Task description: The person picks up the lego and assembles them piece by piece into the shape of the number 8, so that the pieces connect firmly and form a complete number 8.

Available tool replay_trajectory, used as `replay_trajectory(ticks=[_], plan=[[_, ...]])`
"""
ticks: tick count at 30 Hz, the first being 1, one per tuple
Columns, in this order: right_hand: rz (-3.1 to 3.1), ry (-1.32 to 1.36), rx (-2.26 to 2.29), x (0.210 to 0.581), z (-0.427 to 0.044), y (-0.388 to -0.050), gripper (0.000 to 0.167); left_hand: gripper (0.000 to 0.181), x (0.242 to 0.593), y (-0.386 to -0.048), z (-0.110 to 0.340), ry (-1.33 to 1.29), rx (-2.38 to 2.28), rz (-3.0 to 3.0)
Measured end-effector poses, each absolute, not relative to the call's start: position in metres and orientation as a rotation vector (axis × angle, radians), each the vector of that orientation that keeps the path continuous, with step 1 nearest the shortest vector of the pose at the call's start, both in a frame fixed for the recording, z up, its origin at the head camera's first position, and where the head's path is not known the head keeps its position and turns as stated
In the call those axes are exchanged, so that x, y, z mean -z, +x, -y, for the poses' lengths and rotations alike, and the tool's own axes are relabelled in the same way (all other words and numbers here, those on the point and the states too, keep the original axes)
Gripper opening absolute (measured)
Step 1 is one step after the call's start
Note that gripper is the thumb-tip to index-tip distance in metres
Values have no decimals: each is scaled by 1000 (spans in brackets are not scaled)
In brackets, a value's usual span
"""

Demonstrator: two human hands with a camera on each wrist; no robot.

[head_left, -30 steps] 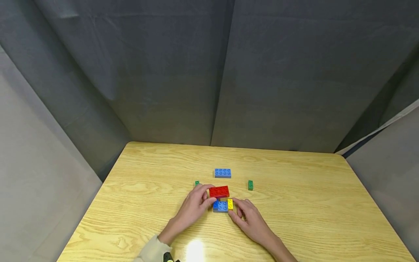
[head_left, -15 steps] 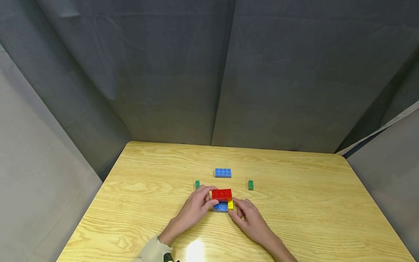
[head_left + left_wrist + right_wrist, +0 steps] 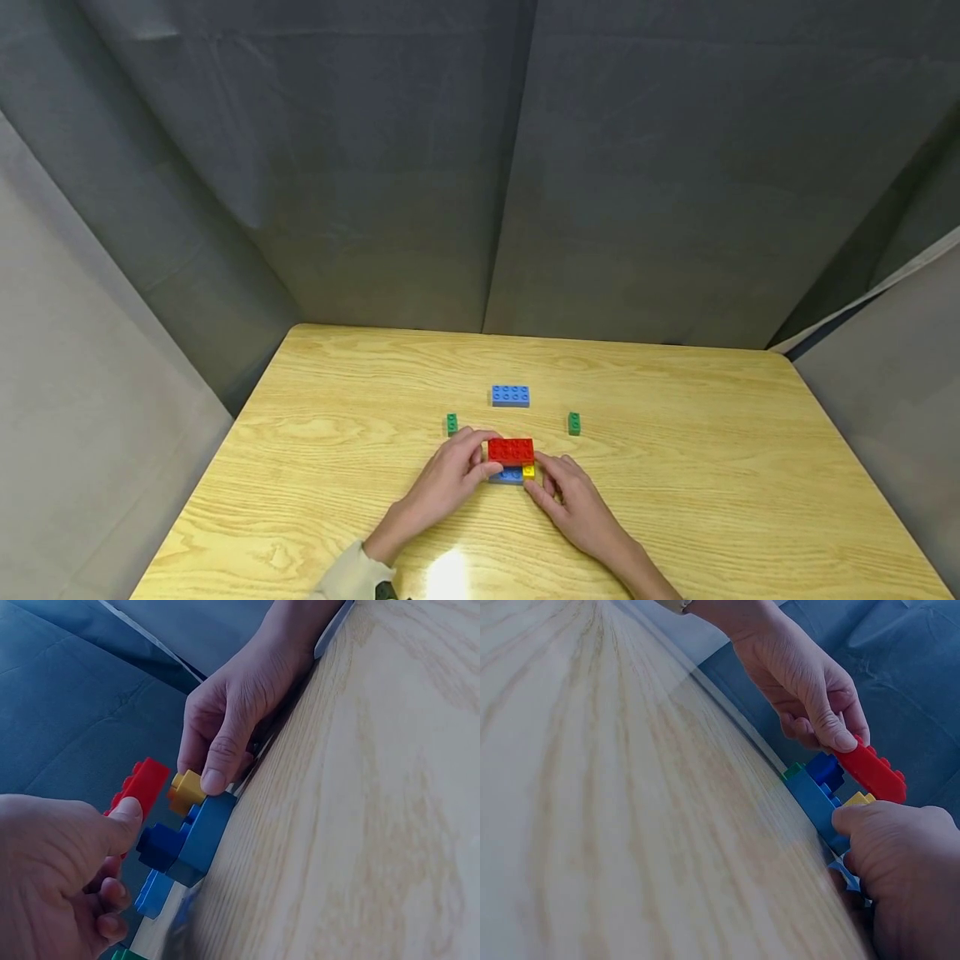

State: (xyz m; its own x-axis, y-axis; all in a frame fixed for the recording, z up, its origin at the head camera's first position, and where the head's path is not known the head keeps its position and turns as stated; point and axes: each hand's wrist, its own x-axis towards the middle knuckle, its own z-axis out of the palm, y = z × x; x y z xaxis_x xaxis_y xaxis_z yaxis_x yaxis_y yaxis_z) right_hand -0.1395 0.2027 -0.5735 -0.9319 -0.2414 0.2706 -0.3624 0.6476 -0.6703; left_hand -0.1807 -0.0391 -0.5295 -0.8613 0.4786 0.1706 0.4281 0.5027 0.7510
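Observation:
My left hand (image 3: 442, 475) pinches a red toy brick (image 3: 511, 451) between thumb and index finger. In the left wrist view, this red brick (image 3: 148, 780) is held tilted, apart from the pieces below. Under it lies a long blue brick (image 3: 204, 838) on the table, with a small dark blue brick (image 3: 161, 847) on its left end. A small yellow brick (image 3: 528, 472) sits on the right end. My right hand (image 3: 573, 504) pinches that end at the yellow brick, thumb on the near side, index finger on the far side. From the head, the red brick hides much of this stack.
Farther back on the wooden table (image 3: 337, 417) lies another blue brick (image 3: 511, 396). One small green brick (image 3: 452, 424) is left of it, a second green brick (image 3: 573, 424) right of it. Grey curtains (image 3: 390, 167) hang behind and beside the table.
My left hand has brought the red brick right and nearer, from behind the stack to over it, and turned it straighter. The right hand has stayed in place at the yellow brick.

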Motion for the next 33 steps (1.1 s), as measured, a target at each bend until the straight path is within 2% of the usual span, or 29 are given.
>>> replay_trajectory(ticks=[27, 33], plan=[[2676, 503, -1133, 574, -202, -139, 43, 42, 532, -178, 39, 847, -1256, -2656], [2673, 500, -1139, 575, -203, -139, 47, 41, 534, -179, 38, 860, -1246, -2671]])
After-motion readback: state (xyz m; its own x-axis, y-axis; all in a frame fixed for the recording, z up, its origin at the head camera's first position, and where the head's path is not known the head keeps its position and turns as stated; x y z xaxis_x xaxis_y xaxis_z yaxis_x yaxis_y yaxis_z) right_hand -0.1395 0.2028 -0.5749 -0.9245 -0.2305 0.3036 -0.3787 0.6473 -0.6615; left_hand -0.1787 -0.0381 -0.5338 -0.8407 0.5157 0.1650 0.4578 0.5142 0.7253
